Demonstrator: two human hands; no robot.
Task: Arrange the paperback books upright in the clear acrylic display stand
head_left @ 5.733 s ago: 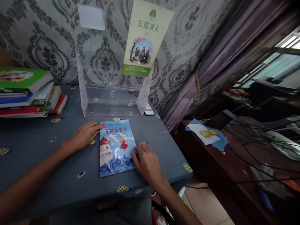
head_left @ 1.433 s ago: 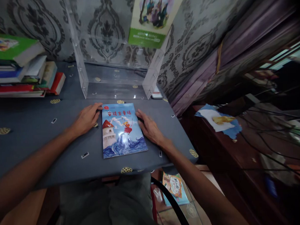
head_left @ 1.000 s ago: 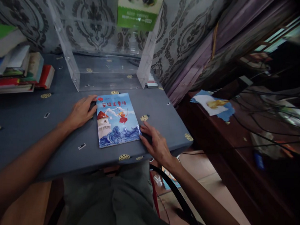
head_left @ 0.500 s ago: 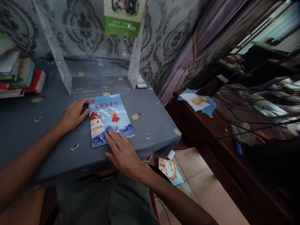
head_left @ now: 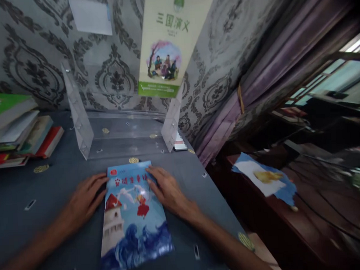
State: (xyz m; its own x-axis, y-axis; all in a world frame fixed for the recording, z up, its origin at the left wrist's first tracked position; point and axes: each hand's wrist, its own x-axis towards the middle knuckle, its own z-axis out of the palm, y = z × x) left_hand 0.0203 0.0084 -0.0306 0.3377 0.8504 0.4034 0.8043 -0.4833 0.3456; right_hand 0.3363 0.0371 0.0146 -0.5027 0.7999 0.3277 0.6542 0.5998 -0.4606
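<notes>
Head cam's got the blue book (head_left: 136, 227) lying on the dark tablecloth (head_left: 59, 194), just in front of the clear stand (head_left: 81, 124). Left hand (head_left: 86, 195) has loosely open fingers at its upper left edge; right hand (head_left: 170, 190), also open, has fingertips on the upper right corner.

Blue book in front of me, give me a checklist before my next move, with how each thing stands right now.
1. Book face up, title end toward the stand: ok.
2. Left hand at the book's left edge: ok.
3. Right hand at its upper right: ok, fingertips over the cover's edge.
4. Book apart from stand: ok, desk shows between.
5. Title sharp in view: not ok, blurred.
6. Firm grip: cannot tell.
</notes>
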